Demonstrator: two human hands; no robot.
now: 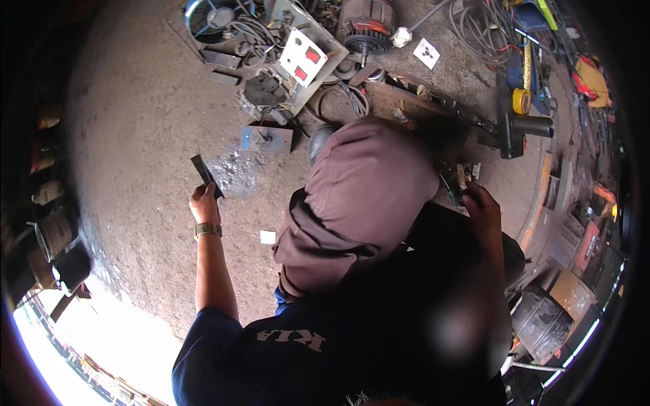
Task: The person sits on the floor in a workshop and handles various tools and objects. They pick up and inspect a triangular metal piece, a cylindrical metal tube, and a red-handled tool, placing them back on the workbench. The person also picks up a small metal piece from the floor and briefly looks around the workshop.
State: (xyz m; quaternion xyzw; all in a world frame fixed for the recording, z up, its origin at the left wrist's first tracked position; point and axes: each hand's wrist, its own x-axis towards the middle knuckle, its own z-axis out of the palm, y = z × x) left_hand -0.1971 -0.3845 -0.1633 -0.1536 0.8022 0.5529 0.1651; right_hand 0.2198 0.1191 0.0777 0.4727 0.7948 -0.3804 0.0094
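Pinching a black strip (199,166) between thumb and fingers, the left hand (204,202) holds it out to the left of the brown-clad knee (372,176)! Over to the knee's right, the right hand (483,206) curls beside a green-handled tool (452,195) and a small tan piece (462,177) (dim there, so I cannot tell whether it grips either). Beyond the knee: a motor (367,21) and, farther left, a switch panel (302,57).

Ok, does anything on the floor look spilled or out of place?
Possibly: a pale, shiny patch marks the rough brownish floor beside the dark, flat strip in the left hand. It stands out against the duller surface around it; whether it is wet or stained, I cannot tell.
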